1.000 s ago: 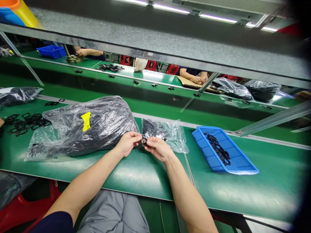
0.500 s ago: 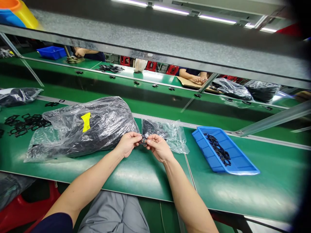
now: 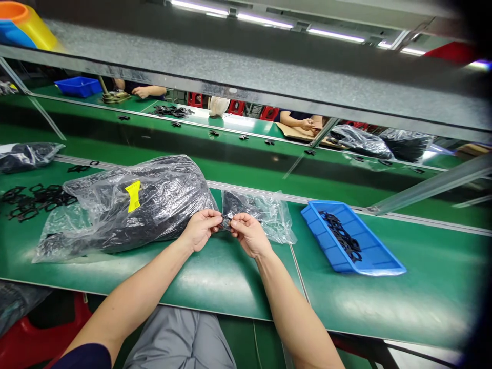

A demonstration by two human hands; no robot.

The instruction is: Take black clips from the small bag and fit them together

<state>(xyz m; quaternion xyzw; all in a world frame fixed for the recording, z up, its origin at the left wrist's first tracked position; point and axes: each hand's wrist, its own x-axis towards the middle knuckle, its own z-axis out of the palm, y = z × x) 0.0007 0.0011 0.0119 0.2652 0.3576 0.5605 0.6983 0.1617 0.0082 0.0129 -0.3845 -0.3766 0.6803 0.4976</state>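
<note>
Between my two hands is a small dark ring-like part (image 3: 226, 222), pinched from both sides above the green table; its details are too small to make out. My left hand (image 3: 202, 229) grips its left side with thumb and fingers, and my right hand (image 3: 249, 233) grips its right side. Just left of my left hand lies a big clear plastic bag (image 3: 165, 189) packed with black parts, bearing a yellow label (image 3: 132, 196). Behind my right hand rests a smaller clear bag (image 3: 279, 215) with dark contents.
A blue tray (image 3: 378, 251) holding black parts (image 3: 342, 236) stands at right. Loose black frames (image 3: 42, 197) lie at far left. Small black parts (image 3: 243, 137) sit spaced along the far strip. A metal shelf (image 3: 230, 77) crosses overhead; co-workers' hands (image 3: 307, 124) show beyond it.
The view has shifted slightly, with the scene sliding a little left. Both my hands stay on the small part, almost unmoved. Across the table, the co-workers' hands have changed position.
</note>
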